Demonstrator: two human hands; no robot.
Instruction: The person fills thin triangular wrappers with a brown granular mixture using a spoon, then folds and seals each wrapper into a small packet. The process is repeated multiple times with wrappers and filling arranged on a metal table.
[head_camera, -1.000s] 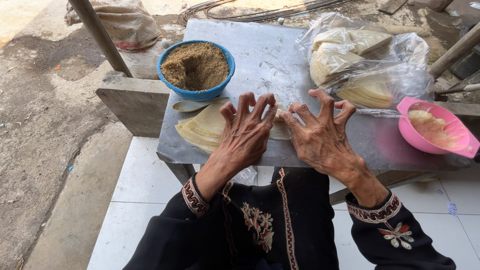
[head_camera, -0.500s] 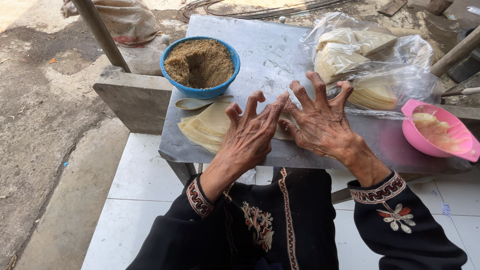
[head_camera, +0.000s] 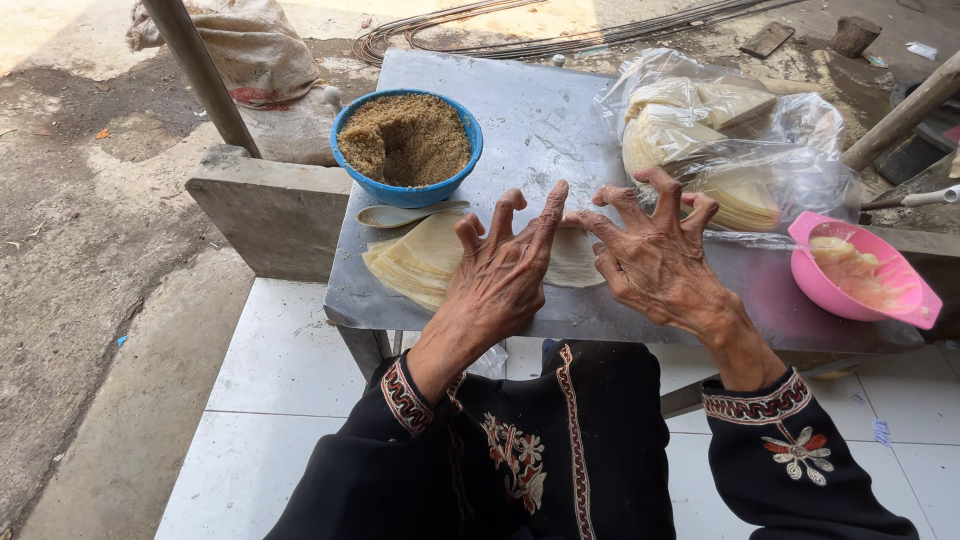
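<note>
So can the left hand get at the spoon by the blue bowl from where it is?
Probably yes: the spoon lies bare beside the left hand, with nothing lying between them.

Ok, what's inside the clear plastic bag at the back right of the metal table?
The clear plastic bag holds stacks of thin, pale yellow round wrappers, like the loose wrappers under the left hand. Glare and folds in the plastic hide how many there are and anything underneath them.

A grey metal tabletop (head_camera: 520, 120) stands on white floor tiles (head_camera: 270, 400) beside sunlit bare ground (head_camera: 80, 200) (a sack (head_camera: 255, 45) lies beyond)
</note>
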